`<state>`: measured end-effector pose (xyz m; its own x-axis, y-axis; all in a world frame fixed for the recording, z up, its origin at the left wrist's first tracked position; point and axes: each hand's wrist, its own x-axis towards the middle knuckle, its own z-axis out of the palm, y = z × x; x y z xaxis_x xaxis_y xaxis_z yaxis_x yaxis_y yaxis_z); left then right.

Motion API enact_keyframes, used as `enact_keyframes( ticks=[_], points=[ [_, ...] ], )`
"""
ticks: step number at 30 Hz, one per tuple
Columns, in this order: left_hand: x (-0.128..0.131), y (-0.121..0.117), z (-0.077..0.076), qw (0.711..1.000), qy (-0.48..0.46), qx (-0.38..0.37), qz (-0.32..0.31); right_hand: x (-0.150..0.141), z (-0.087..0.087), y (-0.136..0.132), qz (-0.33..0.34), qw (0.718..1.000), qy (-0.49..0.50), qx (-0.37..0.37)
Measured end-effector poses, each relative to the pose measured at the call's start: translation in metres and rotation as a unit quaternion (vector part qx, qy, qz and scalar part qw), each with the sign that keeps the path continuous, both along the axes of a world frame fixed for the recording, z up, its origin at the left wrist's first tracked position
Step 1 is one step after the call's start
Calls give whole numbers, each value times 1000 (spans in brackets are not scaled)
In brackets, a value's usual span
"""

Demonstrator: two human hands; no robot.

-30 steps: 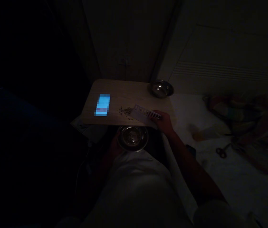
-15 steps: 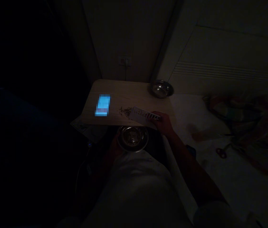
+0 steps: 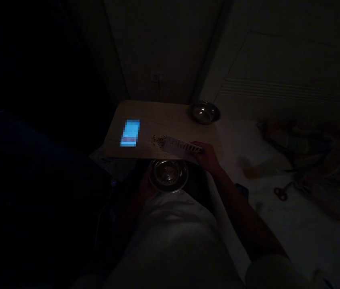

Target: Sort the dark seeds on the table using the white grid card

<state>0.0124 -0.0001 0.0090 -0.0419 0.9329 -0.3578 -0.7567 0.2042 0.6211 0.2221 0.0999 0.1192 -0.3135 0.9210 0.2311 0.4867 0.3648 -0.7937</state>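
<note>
Because the room is so dark, the far left is nearly black, and the fingers of the left hand (image 3: 146,186) are mostly lost in shadow; how far they close I cannot tell. That hand touches the left side of a metal dish (image 3: 183,182), which lies just off the middle of the near edge of the tabletop (image 3: 152,118); its contents are too dim to make out. The right hand (image 3: 207,155), fingers closed, grips the right end of a pale slotted strip (image 3: 177,146) over the near edge. The strip's left end meets a scatter of small dark bits (image 3: 158,140) on the wood; whether it presses on them is unclear. A blurred, glowing screen (image 3: 130,133) lies towards the left edge, and a metal bowl (image 3: 200,114) sits at the far right corner. Beyond the far edge is a wall outlet (image 3: 157,76); to the right, scissors (image 3: 281,194) lie on a white surface (image 3: 275,228) near rumpled cloth (image 3: 296,142).
</note>
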Motion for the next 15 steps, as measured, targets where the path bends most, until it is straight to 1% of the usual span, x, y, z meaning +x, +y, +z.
enact_keyframes(
  ticks=[3, 7, 12, 15],
  points=[
    [0, -2, 0, 1000, 12, 0, 6, 0, 0, 0, -3, 1000, -4, 1],
    [-3, -2, -3, 1000, 20, -11, 14, 0, 1, 1, 9, 1000, -2, 9],
    [-4, 0, -9, 999, 15, -31, 9, 0, 1, 1, 2, 1000, 11, 4],
    [-4, 2, -10, 999, -7, -31, 0, 0, 1, 1, 6, 1000, 7, 1]
  ],
)
